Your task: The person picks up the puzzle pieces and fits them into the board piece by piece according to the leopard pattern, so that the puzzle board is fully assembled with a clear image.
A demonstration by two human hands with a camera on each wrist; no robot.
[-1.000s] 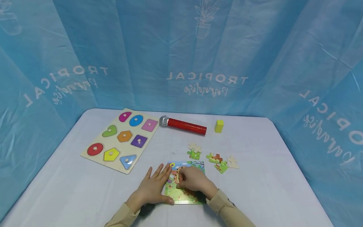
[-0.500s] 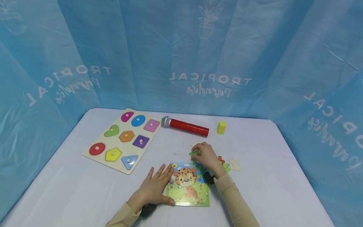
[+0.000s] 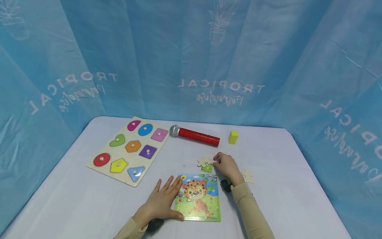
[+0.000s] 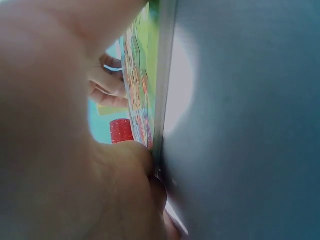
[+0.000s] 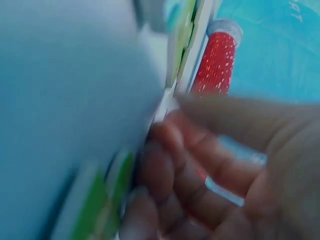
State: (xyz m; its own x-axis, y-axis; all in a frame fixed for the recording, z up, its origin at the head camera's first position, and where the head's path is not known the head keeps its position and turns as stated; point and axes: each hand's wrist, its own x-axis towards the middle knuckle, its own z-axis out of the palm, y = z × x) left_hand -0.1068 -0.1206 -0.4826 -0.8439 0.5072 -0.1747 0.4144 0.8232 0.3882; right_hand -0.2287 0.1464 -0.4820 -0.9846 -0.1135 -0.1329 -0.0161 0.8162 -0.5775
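Note:
My left hand point(image 3: 163, 201) lies flat with spread fingers along the left edge of the leopard puzzle board point(image 3: 206, 209), its thumb touching the lower left corner. Beyond the board's upper right corner is my right hand point(image 3: 228, 168), fingers loosely bent, with a gap between thumb and forefinger and nothing seen in it. Just left of those fingertips lie a cream-backed puzzle piece point(image 3: 203, 161) and a green puzzle piece point(image 3: 207, 168), close together. Another cream-backed piece point(image 3: 247, 176) is right of the hand, which hides the other loose pieces. In the right wrist view, green-faced pieces point(image 5: 87, 205) are blurred near my fingers.
A shape-peg board point(image 3: 131, 159) with several coloured knobbed shapes lies at left. Behind the puzzle are a red toy microphone point(image 3: 198, 136) and a yellow block point(image 3: 233, 137). Blue printed curtains point(image 3: 197, 59) rise behind the white table point(image 3: 283, 199).
My right hand has left the puzzle board, reached the loose pieces above it, then shifted slightly right, baring the cream and green pieces. My left hand has stayed at the board's edge.

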